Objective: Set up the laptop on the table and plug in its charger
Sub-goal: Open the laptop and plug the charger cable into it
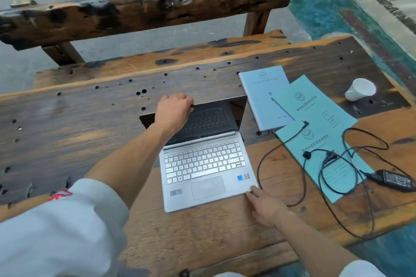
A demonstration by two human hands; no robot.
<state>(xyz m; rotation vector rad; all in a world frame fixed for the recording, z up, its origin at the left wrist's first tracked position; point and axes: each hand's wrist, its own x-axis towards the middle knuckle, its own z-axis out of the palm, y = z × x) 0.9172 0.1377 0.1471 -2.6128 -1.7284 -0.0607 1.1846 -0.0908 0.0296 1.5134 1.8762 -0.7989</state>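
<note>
A silver laptop (202, 164) lies open on the wooden table (78, 119), its dark screen tilted back. My left hand (174, 110) grips the top edge of the lid. My right hand (264, 206) rests flat on the table with its fingertips against the laptop's front right corner. The black charger brick (395, 180) lies to the right, its cable (292, 141) looping loosely over the table and booklets. The cable's plug (305, 122) lies free on a booklet, apart from the laptop.
Three light blue booklets (315, 105) overlap to the right of the laptop, with a pen (282, 108) on one. A white paper cup (360, 89) lies tipped at the far right. A dark wooden bench (146, 13) stands behind the table.
</note>
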